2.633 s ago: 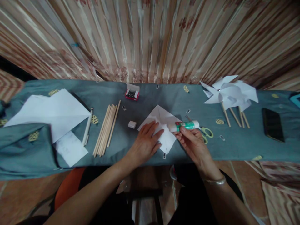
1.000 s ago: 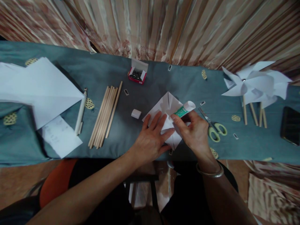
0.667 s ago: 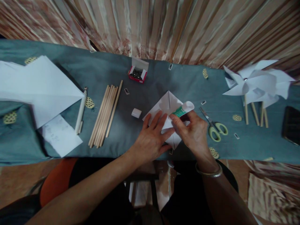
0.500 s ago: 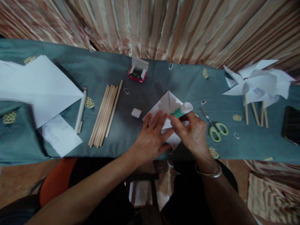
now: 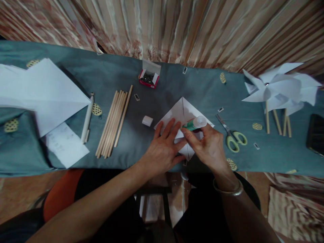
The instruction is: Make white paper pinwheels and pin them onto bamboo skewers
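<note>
A white folded paper square (image 5: 182, 112) lies as a diamond on the blue-grey cloth (image 5: 177, 91). My left hand (image 5: 163, 148) rests flat on its left part, fingers spread. My right hand (image 5: 209, 146) grips a green and white glue stick (image 5: 194, 124), tilted with its lower end down on the paper near the centre. A bangle sits on my right wrist.
Wooden sticks (image 5: 113, 123), a white pen (image 5: 87, 119) and large white sheets (image 5: 45, 94) lie left. A small red box (image 5: 149, 77) and an eraser (image 5: 147, 120) are nearby. Scissors (image 5: 231, 133), finished paper pinwheels (image 5: 278, 89) and a dark phone (image 5: 315, 135) lie right.
The glue stick went from lying sideways in my right hand to pointing down on the paper, then slid slightly lower. My left hand stayed flat on the paper. The camera view shifted.
</note>
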Motion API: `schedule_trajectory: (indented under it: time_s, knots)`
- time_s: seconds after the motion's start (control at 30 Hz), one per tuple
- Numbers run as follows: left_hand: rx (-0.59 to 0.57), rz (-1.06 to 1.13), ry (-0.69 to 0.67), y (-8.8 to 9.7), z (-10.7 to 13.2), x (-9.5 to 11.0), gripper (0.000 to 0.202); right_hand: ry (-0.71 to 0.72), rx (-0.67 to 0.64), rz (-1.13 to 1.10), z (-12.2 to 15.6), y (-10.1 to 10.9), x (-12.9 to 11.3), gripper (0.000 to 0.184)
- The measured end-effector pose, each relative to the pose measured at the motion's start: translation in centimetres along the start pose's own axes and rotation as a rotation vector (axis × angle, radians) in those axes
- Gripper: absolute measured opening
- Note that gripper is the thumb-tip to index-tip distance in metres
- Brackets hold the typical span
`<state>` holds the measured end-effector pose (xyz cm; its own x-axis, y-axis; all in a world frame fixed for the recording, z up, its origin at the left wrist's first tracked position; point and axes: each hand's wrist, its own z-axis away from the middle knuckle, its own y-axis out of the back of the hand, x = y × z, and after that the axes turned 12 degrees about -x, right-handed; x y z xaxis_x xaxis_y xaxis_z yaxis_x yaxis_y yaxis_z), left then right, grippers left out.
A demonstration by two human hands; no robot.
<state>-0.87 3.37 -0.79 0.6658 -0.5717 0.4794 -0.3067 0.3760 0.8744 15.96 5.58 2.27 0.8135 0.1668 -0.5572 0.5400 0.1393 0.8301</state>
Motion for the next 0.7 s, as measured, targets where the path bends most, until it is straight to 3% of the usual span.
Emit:
schedule_trajectory:
  time_s: [0.2, 0.43, 0.7]
  knots:
    - [0.001, -0.018, 0.002, -0.1, 0.0, 0.0, 0.057, 0.035, -0.021, -0.002, 0.2, 0.3, 0.2, 0.027]
    - [0.009, -0.038, -0.002, -0.1, 0.1, -0.1, 0.059, -0.126, 0.021, -0.265, 0.3, 0.4, 1.7, 0.029]
    - [0.009, -0.037, -0.006, -0.1, 0.1, -0.1, 0.059, -0.081, 0.047, -0.155, -0.1, -0.1, 1.4, 0.036]
